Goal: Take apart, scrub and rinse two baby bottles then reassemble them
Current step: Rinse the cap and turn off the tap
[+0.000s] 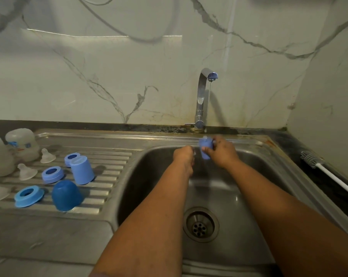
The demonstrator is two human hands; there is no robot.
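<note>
Head view — right hand (222, 154) grips blue cap (205, 147).

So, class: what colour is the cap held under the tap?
Light blue; the cap shows in the head view, gripped by the right hand.

Two translucent bottle bodies (21, 144), inverted, far left of the draining board. Three clear teats (47, 156), upright, beside and before them. Three blue screw rings (53, 174), lying flat in a diagonal row. One pale blue cap (82, 170) and one dark blue cap (67, 195), both mouth-down. One further pale blue cap (205, 147), held over the basin under the tap.
</note>
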